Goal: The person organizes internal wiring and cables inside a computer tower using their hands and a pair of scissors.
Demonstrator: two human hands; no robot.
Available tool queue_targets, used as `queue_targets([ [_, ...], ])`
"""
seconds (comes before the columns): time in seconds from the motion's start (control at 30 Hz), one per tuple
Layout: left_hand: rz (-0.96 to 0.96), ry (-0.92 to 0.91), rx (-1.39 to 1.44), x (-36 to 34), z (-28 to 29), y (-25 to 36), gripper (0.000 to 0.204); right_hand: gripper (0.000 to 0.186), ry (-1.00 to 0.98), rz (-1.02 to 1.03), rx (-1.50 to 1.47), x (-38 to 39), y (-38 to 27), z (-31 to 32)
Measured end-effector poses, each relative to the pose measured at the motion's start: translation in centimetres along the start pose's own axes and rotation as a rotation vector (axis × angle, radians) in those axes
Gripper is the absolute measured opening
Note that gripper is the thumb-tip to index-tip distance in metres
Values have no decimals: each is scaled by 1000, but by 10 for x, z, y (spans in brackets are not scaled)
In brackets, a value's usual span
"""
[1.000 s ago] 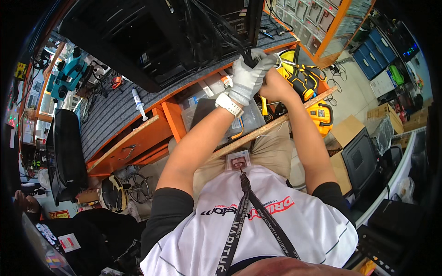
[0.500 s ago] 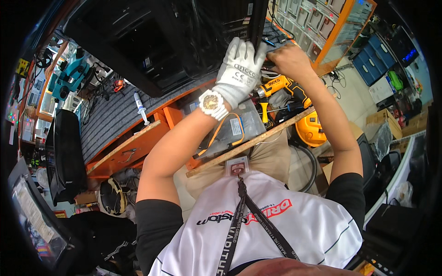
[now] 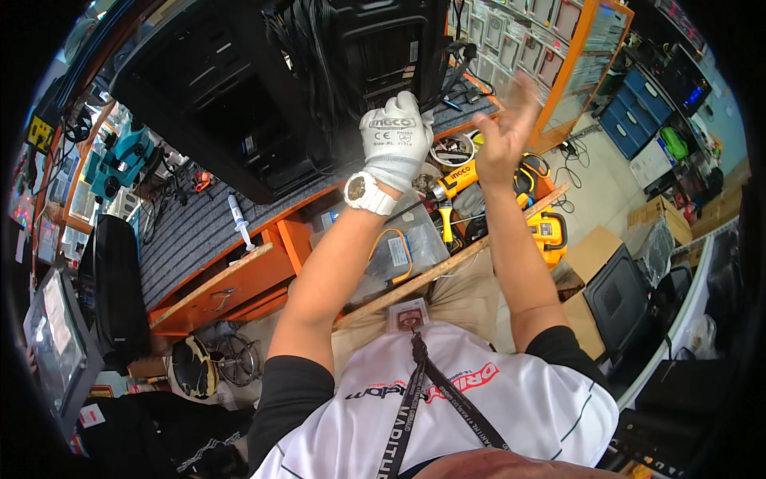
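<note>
My left hand [image 3: 396, 136] wears a white glove, with a white watch at the wrist. Its fingers are curled into a fist at the front of a large black casing [image 3: 319, 120]; whatever they may hold is hidden. A bundle of black cables [image 3: 313, 56] hangs down the casing just beyond the fist. My bare right hand [image 3: 506, 137] is raised over the right end of the open drawer [image 3: 447, 263], its fingers stretched out and slightly blurred, holding nothing. Below it in the drawer lie a yellow and black power tool [image 3: 457, 180] and a yellow-handled tool [image 3: 446, 225].
A clear plastic box [image 3: 427, 249] lies in the drawer. On the striped desk mat [image 3: 187, 239] are a syringe [image 3: 238, 222] and a teal device [image 3: 120, 164]. An orange-framed glass cabinet [image 3: 576, 80] stands at right, near an open cardboard box [image 3: 586, 263] and a yellow case [image 3: 548, 237].
My left hand has gone from flat, extended fingers to a fist. My right hand has come away from the desk edge and opened. The view has shifted, showing more of the casing and cables.
</note>
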State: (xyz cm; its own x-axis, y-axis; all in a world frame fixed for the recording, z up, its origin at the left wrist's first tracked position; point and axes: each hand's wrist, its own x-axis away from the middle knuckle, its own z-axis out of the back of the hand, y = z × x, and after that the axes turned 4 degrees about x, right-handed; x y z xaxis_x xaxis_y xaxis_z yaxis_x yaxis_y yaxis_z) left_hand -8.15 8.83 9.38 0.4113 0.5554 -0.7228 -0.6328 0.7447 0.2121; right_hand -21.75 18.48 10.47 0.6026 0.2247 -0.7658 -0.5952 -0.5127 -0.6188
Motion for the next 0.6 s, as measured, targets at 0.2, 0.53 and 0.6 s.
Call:
queue_targets([
  [0.2, -27, 47, 27, -8, -11, 4, 29, 45, -317, -222, -96, -13, 19, -65],
  [0.53, -284, 87, 521, 77, 102, -8, 56, 38, 77, 526, 236, -30, 84, -113],
  [0.6, -236, 63, 578, 108, 129, -31, 45, 41, 3, 501, 192, -29, 94, -120],
])
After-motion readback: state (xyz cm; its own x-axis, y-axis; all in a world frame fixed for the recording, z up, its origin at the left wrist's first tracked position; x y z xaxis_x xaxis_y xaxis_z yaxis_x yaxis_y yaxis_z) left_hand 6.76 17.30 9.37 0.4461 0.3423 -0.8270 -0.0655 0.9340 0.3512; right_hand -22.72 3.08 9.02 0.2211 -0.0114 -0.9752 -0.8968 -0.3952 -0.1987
